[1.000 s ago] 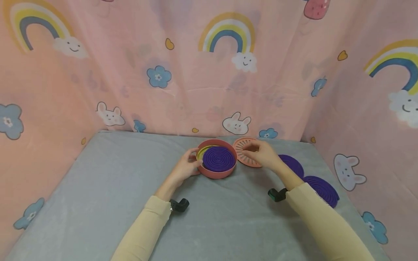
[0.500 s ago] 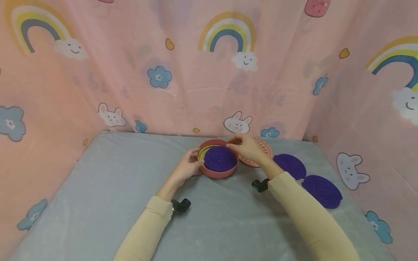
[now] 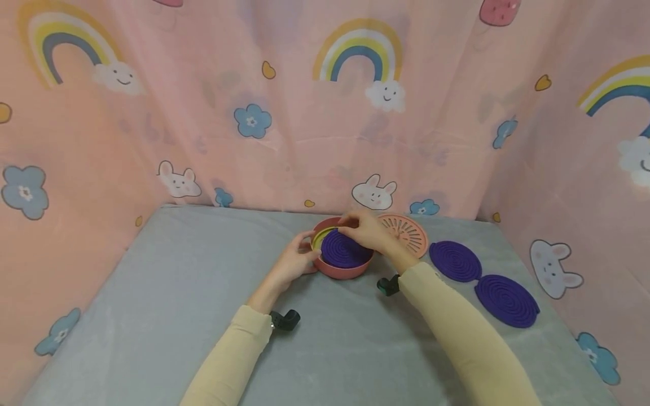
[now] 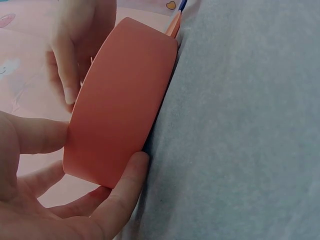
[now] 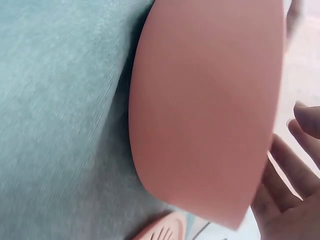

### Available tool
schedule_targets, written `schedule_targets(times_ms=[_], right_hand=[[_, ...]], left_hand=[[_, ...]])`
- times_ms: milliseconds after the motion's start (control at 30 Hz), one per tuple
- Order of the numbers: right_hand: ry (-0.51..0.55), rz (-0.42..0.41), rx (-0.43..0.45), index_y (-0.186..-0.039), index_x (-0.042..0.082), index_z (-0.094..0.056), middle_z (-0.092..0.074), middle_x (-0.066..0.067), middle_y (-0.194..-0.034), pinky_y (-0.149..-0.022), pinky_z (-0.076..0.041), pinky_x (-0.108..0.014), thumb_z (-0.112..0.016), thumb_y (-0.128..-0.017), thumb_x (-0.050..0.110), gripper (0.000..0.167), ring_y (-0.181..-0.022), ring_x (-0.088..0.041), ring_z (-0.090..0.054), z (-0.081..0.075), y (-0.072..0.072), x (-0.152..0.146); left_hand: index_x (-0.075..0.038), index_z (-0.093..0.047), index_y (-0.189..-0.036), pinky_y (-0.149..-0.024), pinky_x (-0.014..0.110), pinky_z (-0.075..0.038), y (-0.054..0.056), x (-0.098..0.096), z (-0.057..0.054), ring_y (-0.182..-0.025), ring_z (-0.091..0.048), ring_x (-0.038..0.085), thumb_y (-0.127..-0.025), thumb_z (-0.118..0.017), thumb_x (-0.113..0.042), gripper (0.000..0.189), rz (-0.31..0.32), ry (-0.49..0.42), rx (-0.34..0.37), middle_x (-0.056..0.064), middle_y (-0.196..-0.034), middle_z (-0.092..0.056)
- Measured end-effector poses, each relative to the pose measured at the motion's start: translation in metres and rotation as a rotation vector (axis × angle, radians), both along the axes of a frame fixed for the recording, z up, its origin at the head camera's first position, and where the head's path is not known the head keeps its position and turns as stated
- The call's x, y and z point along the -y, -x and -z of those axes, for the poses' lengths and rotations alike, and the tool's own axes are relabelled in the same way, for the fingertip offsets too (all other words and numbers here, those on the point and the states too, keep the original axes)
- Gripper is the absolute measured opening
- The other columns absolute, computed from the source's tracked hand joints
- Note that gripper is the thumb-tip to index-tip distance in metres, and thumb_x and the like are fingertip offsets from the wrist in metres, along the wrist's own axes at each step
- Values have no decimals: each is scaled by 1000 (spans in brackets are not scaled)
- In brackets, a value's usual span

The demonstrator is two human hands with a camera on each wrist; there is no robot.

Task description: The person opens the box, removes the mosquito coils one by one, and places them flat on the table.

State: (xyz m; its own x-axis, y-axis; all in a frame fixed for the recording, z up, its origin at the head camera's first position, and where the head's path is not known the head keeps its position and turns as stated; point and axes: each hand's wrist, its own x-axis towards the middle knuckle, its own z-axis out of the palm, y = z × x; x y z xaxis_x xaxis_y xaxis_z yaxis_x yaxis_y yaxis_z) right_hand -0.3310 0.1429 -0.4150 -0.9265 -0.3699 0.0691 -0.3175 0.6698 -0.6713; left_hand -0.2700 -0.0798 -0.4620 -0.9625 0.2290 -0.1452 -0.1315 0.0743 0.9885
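Note:
A round pink-red box (image 3: 344,274) sits on the table; its outer wall fills much of both wrist views. Inside it a purple mosquito coil (image 3: 345,251) lies over something yellow (image 3: 318,237), mostly hidden. My left hand (image 3: 293,261) grips the box's left side, thumb at the rim and fingers around the wall, as the left wrist view shows. Over the box's far right rim reaches my right hand (image 3: 367,230), fingertips down at the coil's far edge. In the right wrist view its thumb and fingers (image 5: 290,167) stand apart by the rim.
A peach slotted lid (image 3: 412,234) lies flat right of the box, partly behind my right hand. Further right two more purple mosquito coils (image 3: 455,261) lie on the grey cloth-covered table (image 3: 325,349). A pink patterned curtain (image 3: 294,163) rises along the table's back edge.
My right hand has moved left from above the slotted lid to the inside of the box, uncovering more of the lid. My left hand keeps its hold on the box.

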Motion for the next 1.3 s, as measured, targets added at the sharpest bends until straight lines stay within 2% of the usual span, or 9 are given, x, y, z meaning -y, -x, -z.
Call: schedule_targets(times_ms=[133, 333, 567, 1000, 1300], right_hand=[[-39, -38, -18, -116, 3, -71, -69, -14, -117, -101, -51, -48, -69, -97, 18, 24, -113, -31, -63, 3, 6, 6], [-122, -55, -8, -123, 2, -68, -68, -15, -124, -106, -48, -48, -69, -97, 20, 31, -119, -31, -62, 8, 10, 11], [-172, -40, 22, -125, 4, -68, -67, -14, -126, -109, -45, -50, -69, -98, 21, 32, -122, -32, -59, 11, 9, 14], [-129, -58, 34, -121, 3, -70, -68, -15, -123, -106, -46, -50, -70, -96, 15, 27, -118, -32, -61, 2, 9, 10], [-8, -34, 60, -119, 5, -71, -68, -12, -120, -103, -48, -49, -73, -95, 12, 25, -115, -30, -61, 2, 14, 4]], left_hand=[[-11, -40, -154, -85, 39, -61, 0, 0, -2, -118, -58, 32, -101, -62, -10, 58, -5, -4, -3, 24, -142, -43], [-11, -42, -153, -85, 40, -61, -1, -1, -3, -118, -57, 31, -100, -63, -8, 57, -9, -18, -4, 24, -140, -44], [-10, -42, -153, -85, 40, -61, -1, -2, -4, -120, -56, 32, -100, -63, -8, 57, -5, -12, -7, 25, -141, -44], [-10, -41, -153, -86, 41, -61, 0, -1, -1, -120, -57, 33, -102, -62, -9, 55, 0, -9, -24, 25, -142, -44], [-12, -43, -152, -86, 42, -60, -1, 0, -2, -120, -57, 33, -101, -62, -9, 54, -7, -3, -15, 24, -141, -44]])
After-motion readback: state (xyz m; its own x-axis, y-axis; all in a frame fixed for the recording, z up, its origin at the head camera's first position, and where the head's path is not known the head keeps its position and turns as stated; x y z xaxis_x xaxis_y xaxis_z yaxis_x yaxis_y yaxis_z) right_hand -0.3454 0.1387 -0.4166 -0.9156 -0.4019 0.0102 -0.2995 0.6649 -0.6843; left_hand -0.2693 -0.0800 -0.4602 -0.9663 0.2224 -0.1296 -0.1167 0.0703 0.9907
